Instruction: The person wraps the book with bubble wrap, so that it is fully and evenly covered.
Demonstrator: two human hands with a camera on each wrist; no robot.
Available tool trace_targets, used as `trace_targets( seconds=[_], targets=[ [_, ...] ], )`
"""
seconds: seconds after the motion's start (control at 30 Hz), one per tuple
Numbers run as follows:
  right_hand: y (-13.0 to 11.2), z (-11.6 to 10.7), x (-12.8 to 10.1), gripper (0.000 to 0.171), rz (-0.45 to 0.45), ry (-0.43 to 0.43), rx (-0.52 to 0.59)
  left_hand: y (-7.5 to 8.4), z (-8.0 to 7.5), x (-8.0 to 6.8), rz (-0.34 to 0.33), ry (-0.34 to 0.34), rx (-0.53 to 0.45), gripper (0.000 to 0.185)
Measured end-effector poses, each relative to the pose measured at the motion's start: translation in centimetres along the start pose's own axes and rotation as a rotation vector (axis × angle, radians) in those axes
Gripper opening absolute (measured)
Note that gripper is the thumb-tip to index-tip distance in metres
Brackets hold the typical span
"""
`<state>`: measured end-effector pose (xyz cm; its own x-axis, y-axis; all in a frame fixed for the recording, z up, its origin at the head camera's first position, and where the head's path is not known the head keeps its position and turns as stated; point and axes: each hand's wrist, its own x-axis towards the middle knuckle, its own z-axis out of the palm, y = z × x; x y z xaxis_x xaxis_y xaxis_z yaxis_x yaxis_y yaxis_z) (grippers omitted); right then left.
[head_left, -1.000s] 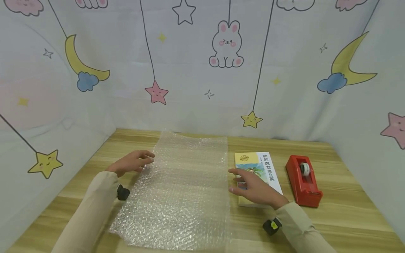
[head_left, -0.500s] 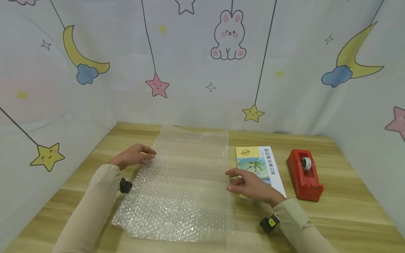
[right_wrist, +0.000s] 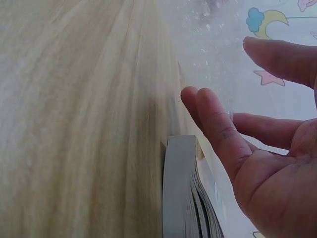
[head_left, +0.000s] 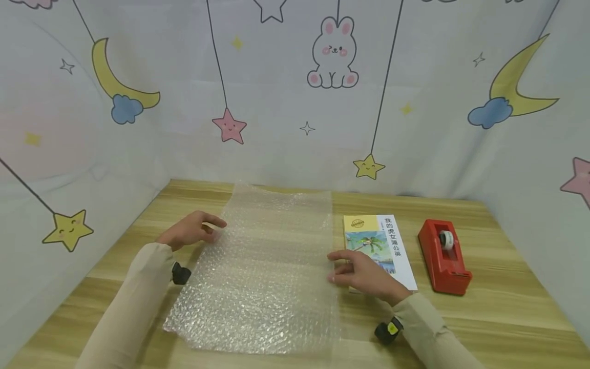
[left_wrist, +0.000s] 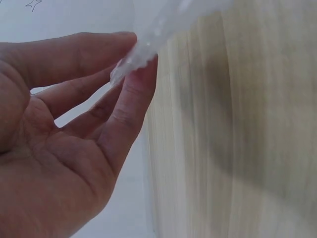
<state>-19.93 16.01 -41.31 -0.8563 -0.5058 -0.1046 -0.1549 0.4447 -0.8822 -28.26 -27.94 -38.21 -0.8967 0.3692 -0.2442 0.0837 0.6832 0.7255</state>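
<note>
A sheet of clear bubble wrap point(head_left: 262, 277) lies spread over the middle of the table. At its left edge is my left hand point(head_left: 191, 229); the left wrist view shows the edge of the bubble wrap point(left_wrist: 141, 58) pinched between thumb and fingers. My right hand point(head_left: 369, 274) hovers by the sheet's right edge, partly in front of a book point(head_left: 401, 256) with a yellow, white and picture cover. In the right wrist view the fingers of the right hand point(right_wrist: 277, 168) are spread apart with nothing gripped, and the book's page edges point(right_wrist: 181, 188) show below them.
Right of the book stands a red tape dispenser point(head_left: 444, 256) holding a small roll of tape point(head_left: 446, 240). White cloth walls point(head_left: 286, 102) printed with stars, moons and a rabbit enclose the wooden table point(head_left: 488, 318) at the back and sides.
The head view has tilted down slightly. My right hand has shifted a little left, off the book and closer to the bubble wrap's right edge. The left hand stays at the left edge.
</note>
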Motion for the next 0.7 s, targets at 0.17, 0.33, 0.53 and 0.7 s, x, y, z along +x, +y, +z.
trace_targets(
  seconds=[0.17, 0.33, 0.53, 0.7],
  targets=[
    [-0.3, 0.3, 0.1, 0.059, -0.002, 0.029, 0.028, -0.3, -0.1, -0.1, -0.010, 0.012, -0.014, 0.046],
    [-0.6, 0.4, 0.3, 0.065, 0.005, 0.037, 0.064, -0.6, -0.1, -0.2, 0.012, 0.015, -0.027, 0.048],
    [-0.6, 0.3, 0.9, 0.068, 0.028, 0.020, 0.062, -0.5, -0.2, -0.8, 0.014, 0.028, -0.043, 0.050],
    [-0.6, 0.1, 1.6, 0.059, 0.020, 0.028, -0.006, -0.8, -0.3, -1.3, 0.016, 0.049, -0.037, 0.051]
  ],
)
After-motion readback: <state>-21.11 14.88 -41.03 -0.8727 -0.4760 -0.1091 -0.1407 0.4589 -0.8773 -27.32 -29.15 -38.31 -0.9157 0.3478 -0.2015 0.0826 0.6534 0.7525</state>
